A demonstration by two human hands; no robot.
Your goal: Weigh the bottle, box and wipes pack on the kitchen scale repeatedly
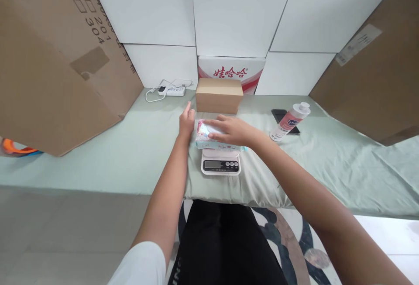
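A white digital kitchen scale (221,165) stands near the front edge of the cloth-covered table, its display too small to read. On top of it lies a soft pack of wipes or tissues (204,138) in white, pink and light blue. My right hand (229,128) rests over the pack with its fingers spread, touching its upper face. Just left of the pack, my left hand (187,121) is held on edge with a finger stretched forward and nothing visible in it. A brown cardboard box (217,101) sits right behind the pack.
A white and pink bottle (290,122) stands at right beside a black phone (279,114). A white power strip (172,90) with cables lies at back left. Large cardboard sheets (59,58) flank both sides; white boxes (242,14) form the back wall.
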